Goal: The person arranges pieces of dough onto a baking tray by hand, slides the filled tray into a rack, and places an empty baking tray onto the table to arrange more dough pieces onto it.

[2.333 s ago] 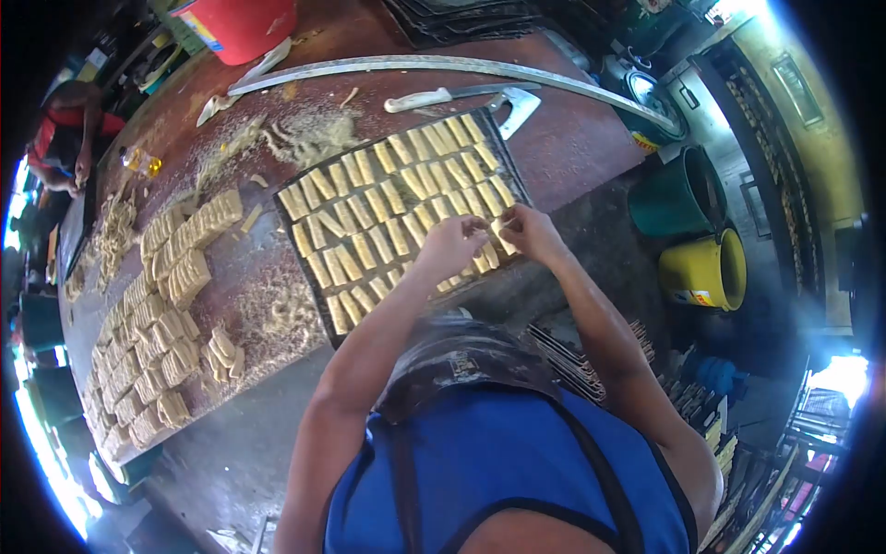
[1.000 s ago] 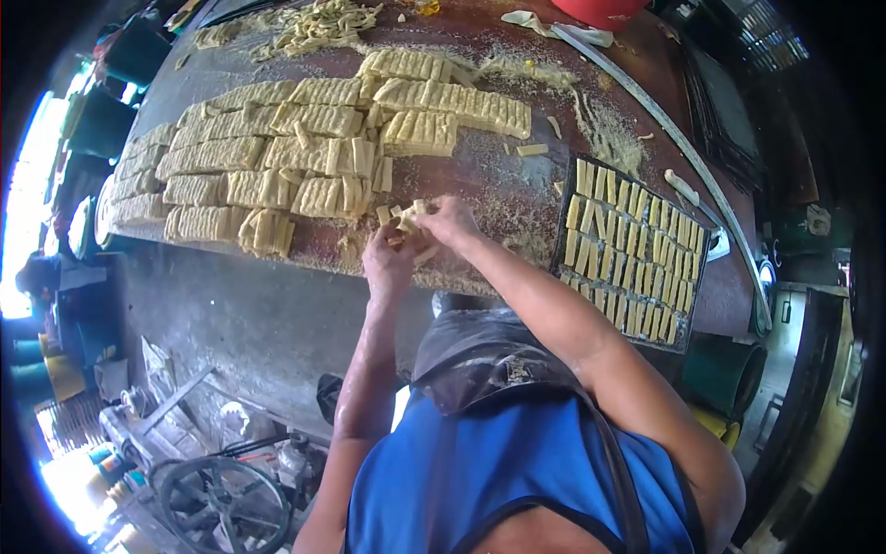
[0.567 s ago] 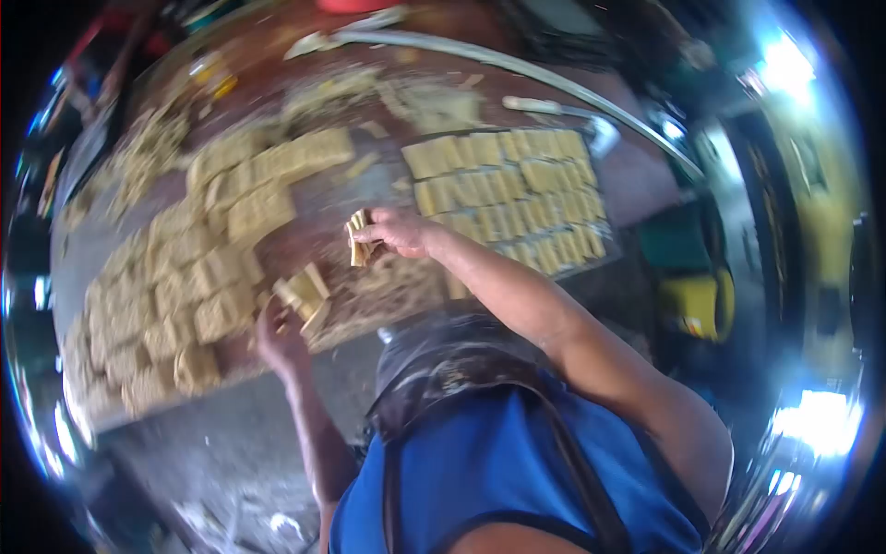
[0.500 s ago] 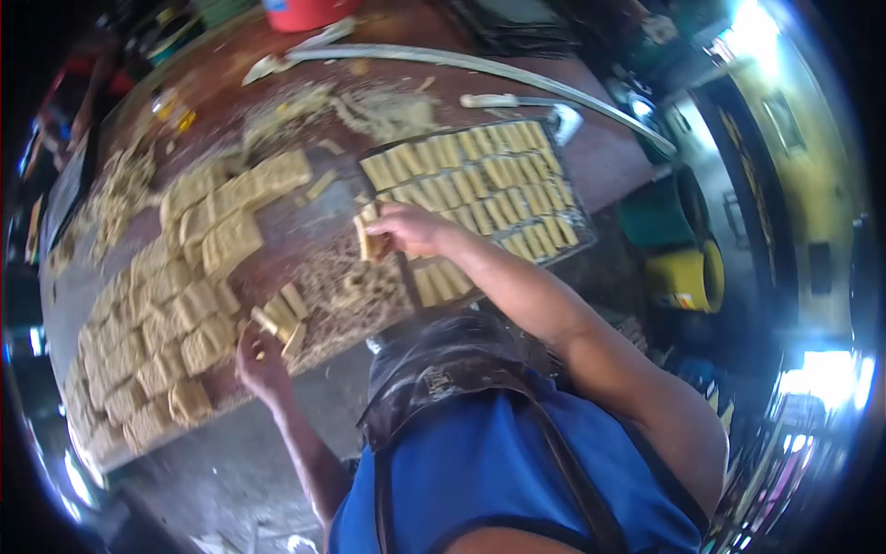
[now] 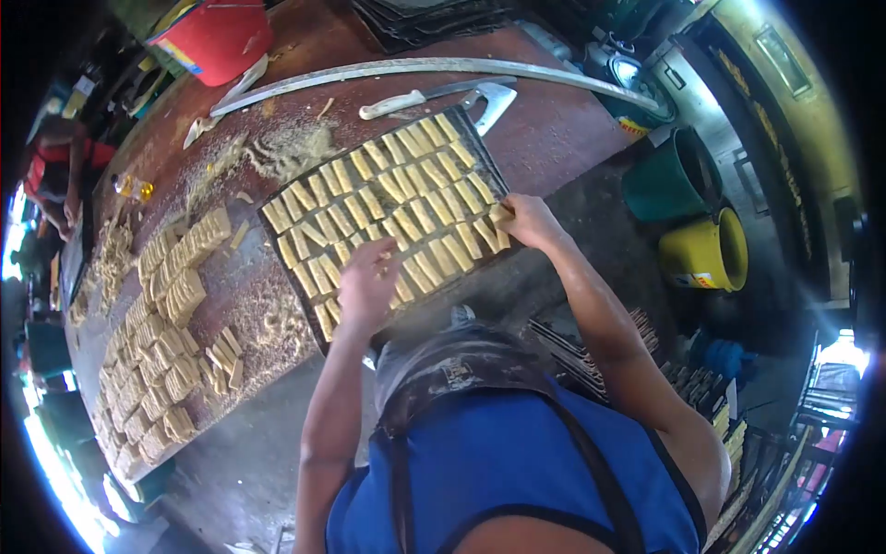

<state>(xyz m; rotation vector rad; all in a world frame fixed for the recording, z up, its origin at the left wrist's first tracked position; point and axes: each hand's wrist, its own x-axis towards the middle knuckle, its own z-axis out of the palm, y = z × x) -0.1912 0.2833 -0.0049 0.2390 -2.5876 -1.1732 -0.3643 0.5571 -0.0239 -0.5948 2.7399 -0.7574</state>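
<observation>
Rows of pale dough sticks point(image 5: 422, 226) lie on a dark baking tray point(image 5: 479, 148) at the table's near edge. Above its lower middle is my left hand point(image 5: 367, 284), fingers curled down among the sticks; what they hold, if anything, is hidden. At the tray's right edge my right hand point(image 5: 528, 222) pinches the end of a dough stick point(image 5: 501, 214). Left of the tray, stacked bundles of cut dough sticks point(image 5: 157, 369) cover part of the table, with a small loose group of sticks point(image 5: 224, 358) beside them.
Beyond the tray lie a knife point(image 5: 392, 104), a white-bladed scraper point(image 5: 495, 103) and a long pale strip point(image 5: 415, 66). A red bucket point(image 5: 217, 42) stands at the back. Green point(image 5: 660, 180) and yellow point(image 5: 706, 254) buckets are right. Another person point(image 5: 69, 166) is at far left.
My view has shifted toward the tray. My left hand has left the loose sticks and come over the tray. My right hand has moved from the tray's left side to its right edge.
</observation>
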